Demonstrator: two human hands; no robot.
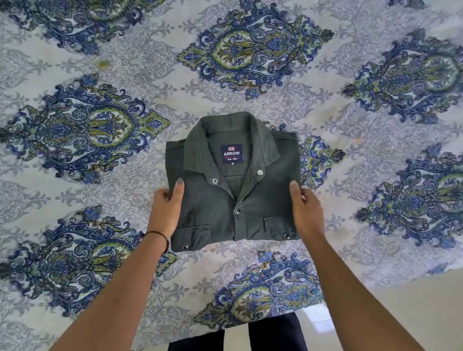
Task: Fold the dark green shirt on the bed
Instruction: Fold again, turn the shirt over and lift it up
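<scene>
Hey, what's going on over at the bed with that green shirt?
A person is standing at the edge of the bed and handling a dark green shirt. The shirt is already folded into a neat rectangle and lies front side up on the patterned bedsheet. The left hand holds its left edge and the right hand holds its right edge, each with the thumb on top. The folding looks about finished.
</scene>
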